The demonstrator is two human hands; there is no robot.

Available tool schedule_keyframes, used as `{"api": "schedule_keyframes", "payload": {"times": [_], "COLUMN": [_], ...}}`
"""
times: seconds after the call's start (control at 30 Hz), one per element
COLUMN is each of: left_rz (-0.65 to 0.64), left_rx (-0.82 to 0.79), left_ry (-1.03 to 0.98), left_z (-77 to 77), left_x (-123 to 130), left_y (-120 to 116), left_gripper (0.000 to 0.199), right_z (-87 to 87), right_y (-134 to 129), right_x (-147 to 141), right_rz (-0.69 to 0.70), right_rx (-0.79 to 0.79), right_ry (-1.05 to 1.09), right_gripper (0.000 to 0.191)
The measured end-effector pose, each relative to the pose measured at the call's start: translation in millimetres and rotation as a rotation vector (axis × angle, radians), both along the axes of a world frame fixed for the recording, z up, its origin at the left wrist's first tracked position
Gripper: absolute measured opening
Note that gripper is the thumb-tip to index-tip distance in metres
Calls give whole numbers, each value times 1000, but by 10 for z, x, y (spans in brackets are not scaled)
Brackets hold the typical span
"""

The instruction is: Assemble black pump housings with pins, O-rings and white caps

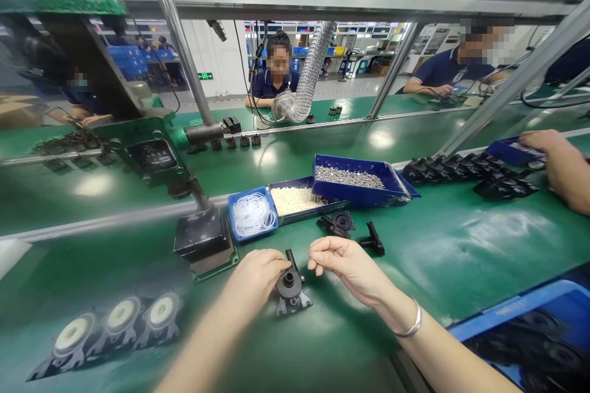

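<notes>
My left hand grips a black plastic pump housing by its upper left side, near its upright spout. The housing rests on the green table, its round centre port facing up. To its right, my right hand is raised with thumb and fingers pinched. A tiny thing may be at those fingertips, too small to name. Just beyond the hands lie a black part with a round disc and a black T-shaped part.
Behind stand a blue tray of clear rings, a bin of cream pellets and a blue bin of screws. A black press base stands left. Housings with white discs lie front left. Another person's hand reaches in at right.
</notes>
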State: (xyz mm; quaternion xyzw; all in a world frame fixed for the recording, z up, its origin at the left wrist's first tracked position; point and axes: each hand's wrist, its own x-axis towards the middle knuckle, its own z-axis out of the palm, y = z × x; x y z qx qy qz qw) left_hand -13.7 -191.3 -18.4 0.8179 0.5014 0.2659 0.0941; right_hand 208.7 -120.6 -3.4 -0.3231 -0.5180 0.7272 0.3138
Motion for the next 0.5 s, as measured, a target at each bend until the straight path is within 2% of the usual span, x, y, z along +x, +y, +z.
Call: {"api": "schedule_keyframes", "payload": {"times": [0.3, 0.4, 0.5], "left_rz": [102, 74, 5], "left_rx": [-112, -157, -250], "left_ry": [-63, -111, -180], "left_z": [-57, -58, -98], "left_x": [2, -16, -29], "left_y": [-136, -197, -265], "left_gripper": [30, 35, 65], "right_z": [20, 18, -7], "right_y": [-138, -217, -319], "right_x": [-9, 12, 24], "right_rz": [107, 88, 143], "right_rx": [249, 542, 903], "right_ry": [-121, -285, -403], "right_gripper": [17, 11, 17]}}
